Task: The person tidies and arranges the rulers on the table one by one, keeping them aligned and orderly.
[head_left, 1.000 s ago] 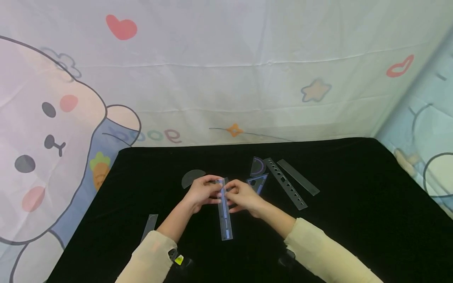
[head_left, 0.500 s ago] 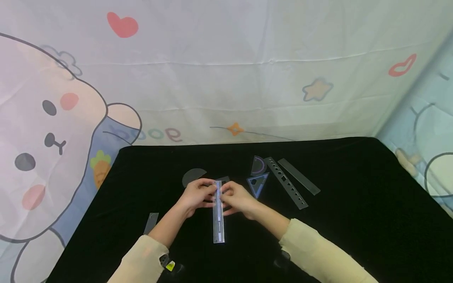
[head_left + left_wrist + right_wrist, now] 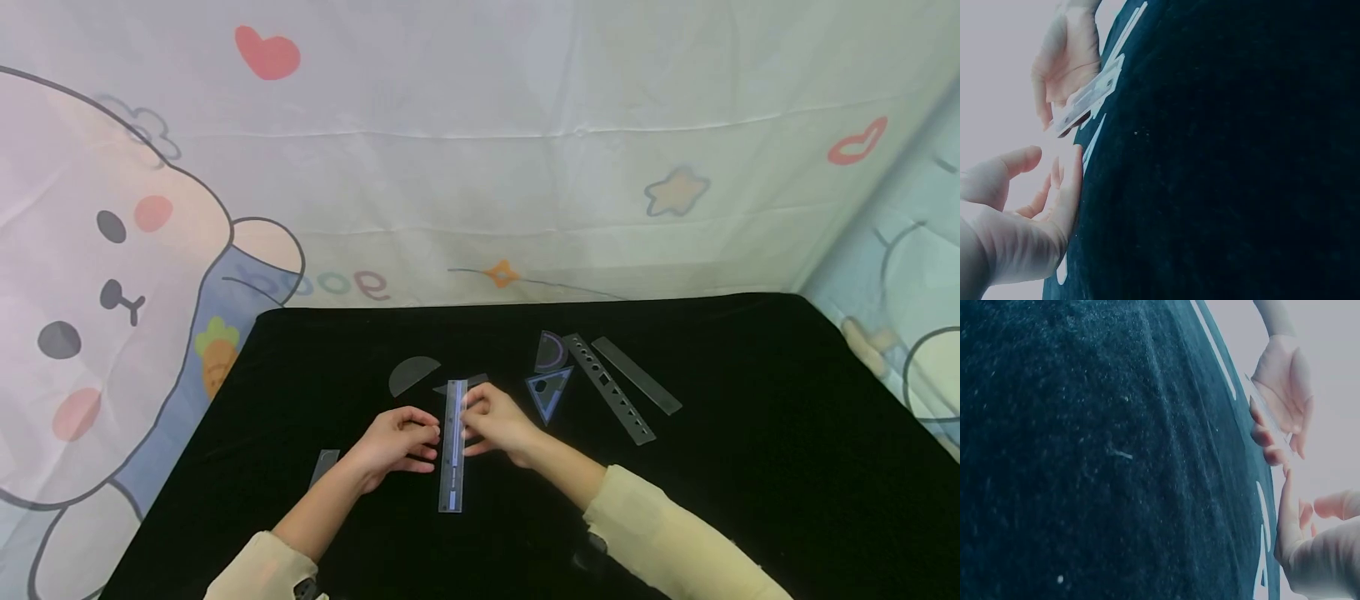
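A clear straight ruler (image 3: 452, 454) with a blue-violet stripe stands lengthwise between the hands in the head view, its far end overlapping a grey pointed piece on the cloth. My right hand (image 3: 501, 427) pinches its right edge near the far end, with thumb and fingers. Just left of the ruler is my left hand (image 3: 395, 444), its fingers loosely bent and a small gap from the edge. In the left wrist view, the ruler (image 3: 1094, 94) slants from the right hand, while the left hand (image 3: 1025, 237) below it holds nothing.
On the black cloth (image 3: 750, 467) lie a clear half-round protractor (image 3: 414, 377), a purple-marked protractor (image 3: 551, 352), a blue-edged set square (image 3: 549, 393), a stencil ruler (image 3: 611, 390) with cut-out shapes and a plain ruler (image 3: 637, 377). Another clear strip (image 3: 324, 465) is partly hidden by the left forearm.
My left hand has let go of the ruler and drawn back toward the lower left. The right hand, still pinching the ruler, has shifted slightly left with it.
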`<action>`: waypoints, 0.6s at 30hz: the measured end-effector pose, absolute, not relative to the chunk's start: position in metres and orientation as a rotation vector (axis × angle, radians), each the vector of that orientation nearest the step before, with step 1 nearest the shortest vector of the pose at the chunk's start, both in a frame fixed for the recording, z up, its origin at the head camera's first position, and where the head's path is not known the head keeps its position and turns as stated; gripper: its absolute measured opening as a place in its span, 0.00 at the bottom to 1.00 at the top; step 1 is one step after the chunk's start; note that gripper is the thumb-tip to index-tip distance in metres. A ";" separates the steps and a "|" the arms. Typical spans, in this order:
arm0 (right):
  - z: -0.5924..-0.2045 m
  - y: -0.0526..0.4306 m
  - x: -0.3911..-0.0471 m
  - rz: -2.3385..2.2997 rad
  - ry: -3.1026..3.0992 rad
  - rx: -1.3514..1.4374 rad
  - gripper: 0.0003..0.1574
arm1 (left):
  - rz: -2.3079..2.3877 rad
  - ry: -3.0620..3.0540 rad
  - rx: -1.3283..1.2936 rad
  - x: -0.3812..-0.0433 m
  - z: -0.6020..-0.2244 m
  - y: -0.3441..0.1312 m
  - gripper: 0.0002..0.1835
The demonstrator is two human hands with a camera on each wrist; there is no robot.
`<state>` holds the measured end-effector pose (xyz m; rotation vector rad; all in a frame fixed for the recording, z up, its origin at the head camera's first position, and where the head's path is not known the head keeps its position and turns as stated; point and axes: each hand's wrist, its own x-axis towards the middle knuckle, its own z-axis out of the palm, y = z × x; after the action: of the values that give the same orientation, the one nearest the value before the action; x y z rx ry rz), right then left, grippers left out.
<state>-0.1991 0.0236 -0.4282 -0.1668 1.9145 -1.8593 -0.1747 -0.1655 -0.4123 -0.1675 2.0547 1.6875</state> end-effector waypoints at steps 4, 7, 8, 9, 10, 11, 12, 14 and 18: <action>-0.427 0.021 -0.196 -1.877 1.897 -0.174 0.18 | 1.662 2.022 -0.098 -0.166 -0.412 -0.170 0.19; -0.428 0.018 -0.194 -1.881 1.889 -0.177 0.18 | 1.651 1.997 -0.060 -0.161 -0.412 -0.170 0.20; -0.427 0.017 -0.194 -1.881 1.889 -0.177 0.18 | 1.647 1.991 -0.054 -0.160 -0.412 -0.170 0.20; -0.427 0.017 -0.193 -1.879 1.889 -0.178 0.18 | 1.640 1.988 -0.050 -0.159 -0.412 -0.171 0.20; -0.428 0.015 -0.193 -1.880 1.891 -0.183 0.18 | 1.634 1.986 -0.043 -0.158 -0.413 -0.171 0.19; -0.428 0.015 -0.192 -1.879 1.891 -0.185 0.18 | 1.629 1.985 -0.037 -0.157 -0.413 -0.171 0.19; -0.427 0.014 -0.192 -1.878 1.890 -0.187 0.18 | 1.624 1.986 -0.033 -0.156 -0.413 -0.172 0.19; -0.428 0.012 -0.191 -1.879 1.886 -0.190 0.18 | 1.616 1.987 -0.026 -0.154 -0.414 -0.173 0.18; -0.430 0.008 -0.188 -1.889 1.870 -0.194 0.19 | 1.616 1.990 -0.006 -0.149 -0.415 -0.177 0.17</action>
<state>-0.1883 0.0083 -0.4303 -0.1944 1.8697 -1.8890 -0.1494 -0.1771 -0.4155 -0.0058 1.9901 1.6156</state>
